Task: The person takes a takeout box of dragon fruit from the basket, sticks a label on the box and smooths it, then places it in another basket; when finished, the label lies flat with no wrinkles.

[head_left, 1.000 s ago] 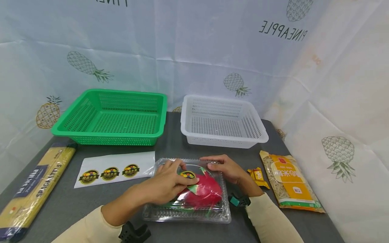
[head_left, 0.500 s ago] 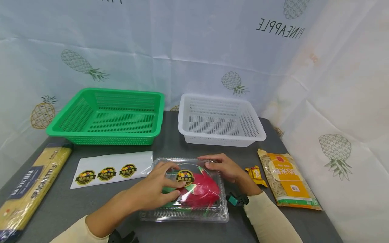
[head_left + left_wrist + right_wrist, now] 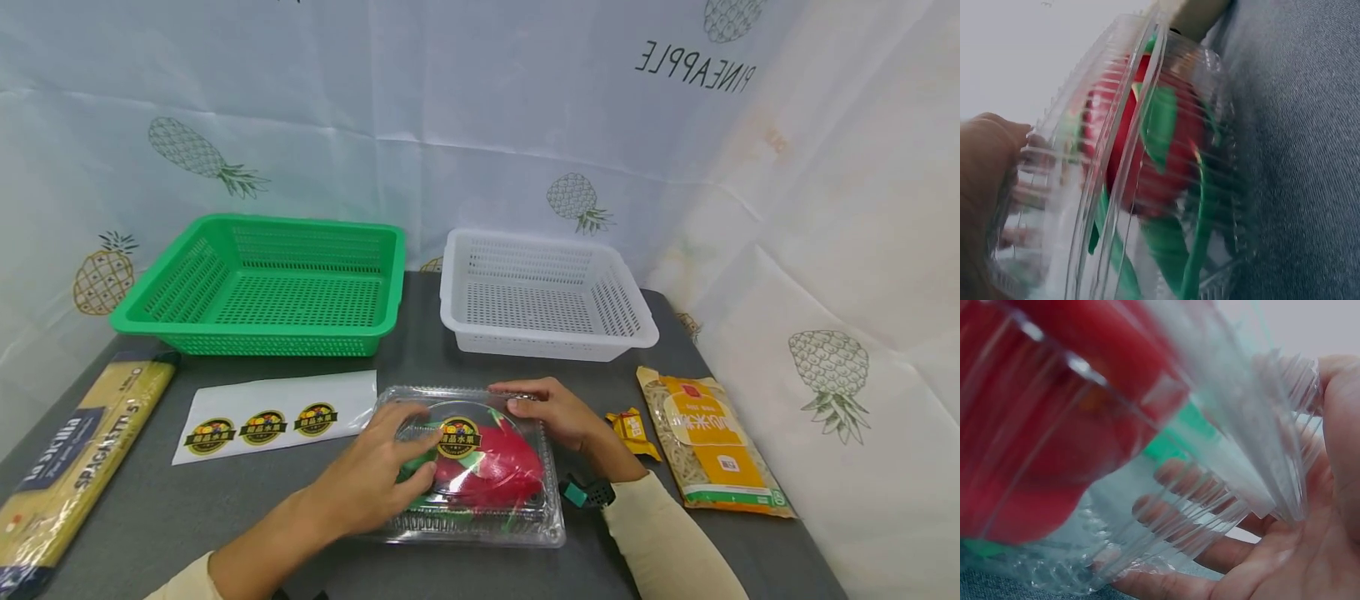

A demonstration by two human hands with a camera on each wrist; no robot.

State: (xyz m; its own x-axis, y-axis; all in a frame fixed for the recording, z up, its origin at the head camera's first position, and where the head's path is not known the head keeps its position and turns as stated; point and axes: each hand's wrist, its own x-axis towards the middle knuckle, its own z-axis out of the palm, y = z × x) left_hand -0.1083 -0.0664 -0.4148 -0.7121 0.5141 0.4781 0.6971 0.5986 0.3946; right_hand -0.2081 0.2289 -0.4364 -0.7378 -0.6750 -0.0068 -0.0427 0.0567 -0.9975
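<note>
A clear plastic clamshell box [image 3: 517,533] lies closed on the dark table in front of me. Inside is a red dragon fruit [image 3: 498,475] with green leafy scales. A round black-and-gold sticker [image 3: 460,439] sits on the lid. My left hand [image 3: 367,475] rests on the lid's left side, fingers extended, one fingertip touching the sticker's left edge. At the far right corner, my right hand [image 3: 551,412] grips the box rim; its fingers [image 3: 1191,544] show through the plastic in the right wrist view. The left wrist view shows the ridged box edge beside my left hand [image 3: 985,181].
A white sheet [image 3: 292,392] with several stickers lies left of the box. Behind stand a green basket [image 3: 258,343] and a white basket [image 3: 551,343]. A spaghetti pack [image 3: 90,458] lies far left; a small yellow packet [image 3: 632,432] and an orange-labelled bag [image 3: 712,442] lie right.
My left hand has slid left across the lid, uncovering more of the sticker. The right hand stays at the box corner. The head view has shifted slightly.
</note>
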